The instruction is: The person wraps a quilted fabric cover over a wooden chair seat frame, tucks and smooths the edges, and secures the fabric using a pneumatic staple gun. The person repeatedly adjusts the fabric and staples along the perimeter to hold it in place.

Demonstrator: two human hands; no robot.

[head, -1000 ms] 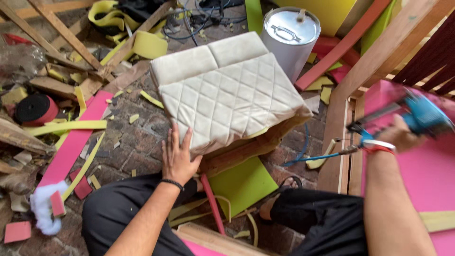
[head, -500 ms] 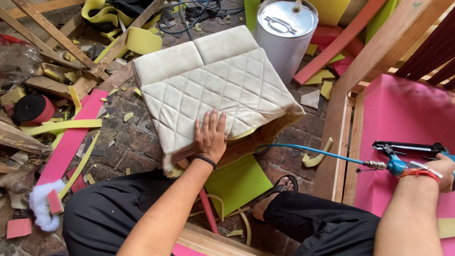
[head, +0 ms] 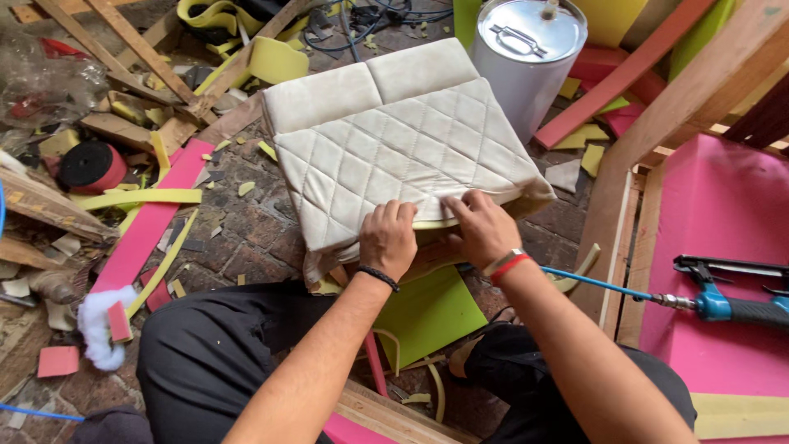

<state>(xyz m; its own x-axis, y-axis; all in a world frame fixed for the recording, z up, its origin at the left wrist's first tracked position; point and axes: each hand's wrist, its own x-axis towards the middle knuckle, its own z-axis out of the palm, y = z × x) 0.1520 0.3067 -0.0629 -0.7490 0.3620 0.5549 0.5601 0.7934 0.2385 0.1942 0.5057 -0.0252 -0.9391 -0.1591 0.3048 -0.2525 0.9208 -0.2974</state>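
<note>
Because the quilted cream cushion (head: 394, 156) is a padded panel with loose fabric hanging past its edge, you should expect two different feels from it: the cover will be soft and will bunch under your fingers, while the core beneath looks stiff enough to keep its square shape. It looks light rather than heavy, and nothing about it seems fragile or slippery. It sits tilted on the brick floor, just in front of the silver metal can (head: 526, 57), with its near edge raised toward your knees.

Your left hand (head: 388, 238) is curled with the fingers bent down onto the near hem of the cushion, pinching the fabric against the edge. Your right hand (head: 485, 230) lies just beside it on the same hem, fingers spread flatter and pressing the cloth; whether its thumb has caught the underside you cannot tell from here.

Hold it by that near hem, close to the corners, where the fabric wraps a firm edge. The blue pneumatic stapler (head: 731, 300) rests on the pink foam (head: 715, 214), well to the right of the cushion, untouched.
</note>
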